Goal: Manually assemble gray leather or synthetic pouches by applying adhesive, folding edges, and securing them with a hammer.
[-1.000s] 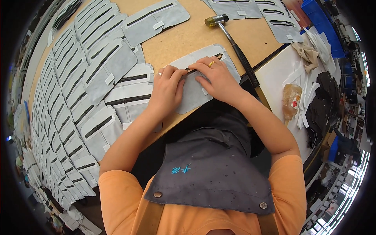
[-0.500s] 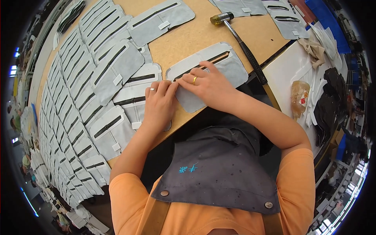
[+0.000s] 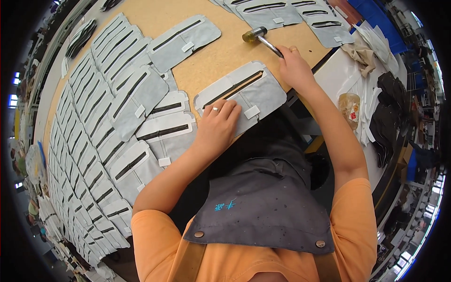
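A grey panel [image 3: 270,91], leather-like, lies flat at the table's near edge. It has a long slot with a dark strip, tan colour showing along part of it, and a small white tag. My left hand [image 3: 218,122] rests on the panel's near left part, bent fingers close together and pressing on it by the slot's left end; the fingertips are partly hidden. To the right, my right hand [image 3: 295,68] is wrapped round the handle of a small hammer [image 3: 256,35] with a yellowish face. The hammer's head is beyond the panel, at or just above the table.
Many overlapping grey panels [image 3: 89,117] cover the table's left side. Another panel [image 3: 188,42] lies behind, with more at the far right [image 3: 319,26]. On a white surface at right are a clear bottle [image 3: 349,108], white strips and dark pieces [image 3: 387,117].
My right hand has left the panel and moved right and away, taking hold of the hammer's handle. My left hand has shifted right onto the panel. The panel's white tag is uncovered.
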Demonstrator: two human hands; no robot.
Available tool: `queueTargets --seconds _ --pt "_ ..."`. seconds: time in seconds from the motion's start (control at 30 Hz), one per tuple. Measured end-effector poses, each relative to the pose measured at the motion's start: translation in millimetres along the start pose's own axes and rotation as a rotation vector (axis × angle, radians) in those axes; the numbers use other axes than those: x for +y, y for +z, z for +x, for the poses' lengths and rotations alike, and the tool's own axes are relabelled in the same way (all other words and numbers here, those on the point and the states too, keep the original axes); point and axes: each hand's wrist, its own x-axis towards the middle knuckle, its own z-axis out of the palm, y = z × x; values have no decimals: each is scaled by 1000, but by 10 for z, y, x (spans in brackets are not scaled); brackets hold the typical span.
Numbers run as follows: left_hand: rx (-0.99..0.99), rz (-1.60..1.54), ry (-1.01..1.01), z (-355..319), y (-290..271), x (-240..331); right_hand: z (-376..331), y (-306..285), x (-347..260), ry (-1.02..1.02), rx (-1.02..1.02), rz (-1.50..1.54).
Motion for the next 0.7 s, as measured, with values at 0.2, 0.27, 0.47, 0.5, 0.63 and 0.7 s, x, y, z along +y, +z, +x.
queueTargets --seconds 0.2,0.27,0.47,0.5,0.63,0.7 --pt "59 -32 -18 -61 -1 -12 -740 -580 -514 -243 13 421" --pt "37 -27 -15 -46 3 -12 -1015 -476 -454 -367 -163 15" --pt "19 -11 -13 -43 -27 -5 -868 -633 -530 -362 -49 143" --pt "15 -4 -10 -32 -32 -1 -858 -633 -569 -388 88 260" --pt "-2 23 10 31 -53 -44 -991 -485 -585 -334 -234 -3" --pt "-177 -79 -102 16 -134 -83 -1027 -422 -537 -260 -340 20"
